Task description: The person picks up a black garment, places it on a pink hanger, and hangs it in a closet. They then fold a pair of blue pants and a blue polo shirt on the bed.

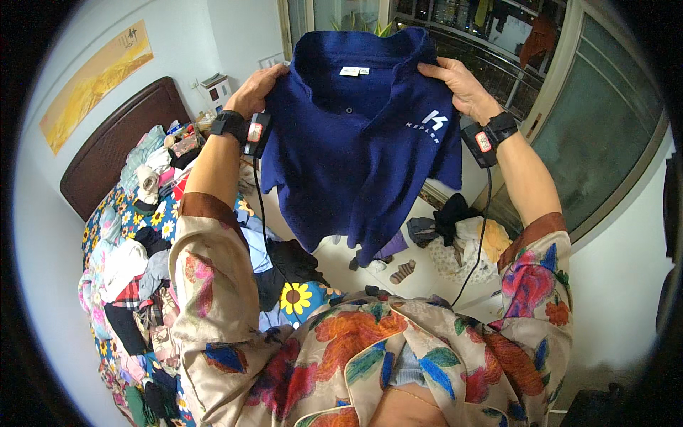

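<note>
A navy-blue polo shirt [341, 155] hangs spread in front of me, its front towards me and its hem falling in folds. My left hand [258, 89] grips one shoulder near the collar, while my right hand [460, 85] pinches the opposite shoulder. The collar [363, 47] stands up between the two hands, with a white neck label [350, 71] inside its back. A white logo with lettering [428, 124] marks the chest on the right-hand side. Both wrists wear strapped black devices with cables.
On the left, a bed with a sunflower-print cover [295, 298] bears heaps of clothes [125, 267]. More clothes [459, 240] and a striped sock [402, 271] lie on the pale floor. Ahead are a glass sliding door [597, 107] and a railing; a brown headboard [125, 144] stands against the wall.
</note>
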The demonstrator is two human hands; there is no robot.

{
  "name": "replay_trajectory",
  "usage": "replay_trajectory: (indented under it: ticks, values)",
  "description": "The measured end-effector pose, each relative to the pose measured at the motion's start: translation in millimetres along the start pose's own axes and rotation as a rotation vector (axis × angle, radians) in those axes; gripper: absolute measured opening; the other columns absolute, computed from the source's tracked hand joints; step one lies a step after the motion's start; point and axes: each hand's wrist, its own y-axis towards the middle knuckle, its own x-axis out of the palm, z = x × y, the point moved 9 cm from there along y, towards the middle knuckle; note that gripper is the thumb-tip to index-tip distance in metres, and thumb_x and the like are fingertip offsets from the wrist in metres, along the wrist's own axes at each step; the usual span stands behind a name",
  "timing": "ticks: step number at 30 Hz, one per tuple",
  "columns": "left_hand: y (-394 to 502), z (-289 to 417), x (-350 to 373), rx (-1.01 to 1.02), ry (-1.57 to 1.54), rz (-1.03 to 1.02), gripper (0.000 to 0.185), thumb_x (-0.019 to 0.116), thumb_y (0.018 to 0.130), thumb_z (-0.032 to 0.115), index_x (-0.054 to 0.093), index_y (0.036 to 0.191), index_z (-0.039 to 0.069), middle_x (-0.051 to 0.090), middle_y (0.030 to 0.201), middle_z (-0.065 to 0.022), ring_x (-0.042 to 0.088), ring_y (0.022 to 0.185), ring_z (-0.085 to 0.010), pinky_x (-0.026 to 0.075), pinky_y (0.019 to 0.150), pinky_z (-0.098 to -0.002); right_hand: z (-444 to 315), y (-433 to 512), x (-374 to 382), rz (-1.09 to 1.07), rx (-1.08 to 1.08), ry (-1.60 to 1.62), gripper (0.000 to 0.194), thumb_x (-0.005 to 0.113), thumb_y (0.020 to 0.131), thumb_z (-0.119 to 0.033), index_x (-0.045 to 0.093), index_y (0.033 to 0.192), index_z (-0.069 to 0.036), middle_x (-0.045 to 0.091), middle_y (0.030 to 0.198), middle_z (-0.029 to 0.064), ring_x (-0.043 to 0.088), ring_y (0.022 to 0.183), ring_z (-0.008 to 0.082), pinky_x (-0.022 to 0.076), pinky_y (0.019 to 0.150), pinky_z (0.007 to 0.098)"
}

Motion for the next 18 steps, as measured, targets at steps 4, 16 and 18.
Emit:
replay_trajectory:
  ticks: [4,16,18]
  values:
    - [-6.6,-4.5,8.0,-0.106,-0.235,-0.069,0.032,0.053,0.088,0.034,0.065,0.097,0.005,0.067,0.089,-0.0069,0.061,0.073,-0.0205,0.050,0.070,-0.0362,-14.1,5.1,4.6,0.012,-0.059,0.062,0.026,0.068,0.085,-0.012,0.064,0.107,0.001,0.068,0.102,0.0089,0.066,0.087,0.0163,0.0537,0.081,0.0290]
    - [-28.1,-26.8,85.8,-0.076,-0.892,-0.372,0.040,0.043,0.098,0.039,0.063,0.108,0.006,0.069,0.103,-0.0084,0.066,0.088,-0.0220,0.054,0.085,-0.0383,-45.0,-6.7,13.5,-0.083,-0.133,0.201,0.021,0.063,0.088,-0.010,0.063,0.106,0.001,0.068,0.101,0.0094,0.066,0.089,0.0178,0.0547,0.081,0.0302]
    - [-33.7,-31.8,97.1,-0.036,-0.993,-0.307,0.045,0.040,0.099,0.040,0.055,0.125,0.005,0.062,0.120,-0.0079,0.060,0.106,-0.0237,0.046,0.098,-0.0411,-51.8,-15.2,7.4,-0.114,-0.228,0.156,0.019,0.062,0.089,-0.009,0.063,0.106,0.000,0.068,0.102,0.0080,0.065,0.090,0.0155,0.0534,0.080,0.0302]
